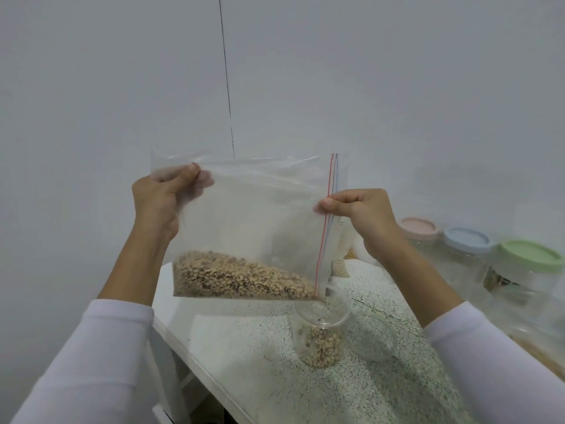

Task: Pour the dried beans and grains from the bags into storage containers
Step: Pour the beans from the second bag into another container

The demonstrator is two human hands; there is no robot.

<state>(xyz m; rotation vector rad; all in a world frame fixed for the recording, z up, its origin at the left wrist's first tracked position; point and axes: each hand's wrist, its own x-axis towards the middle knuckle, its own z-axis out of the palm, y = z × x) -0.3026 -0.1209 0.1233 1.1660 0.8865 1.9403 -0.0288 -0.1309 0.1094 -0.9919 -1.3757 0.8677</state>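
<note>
We hold a clear zip-top plastic bag with a red and blue seal strip up over the speckled white worktop, turned on its side so the seal edge runs down the right. Our left hand pinches the bag's upper left corner between thumb and curled fingers; our right hand pinches the seal strip partway down. Pale black-eyed beans lie heaped along the bag's lower edge, sloping toward the low right corner, which hangs at the mouth of a clear, lidless, round plastic jar standing on the worktop and partly filled with the same beans. Just right of it is another clear container, blurred. Farther right stand jars with a pink lid, a blue lid and a green lid.
</note>
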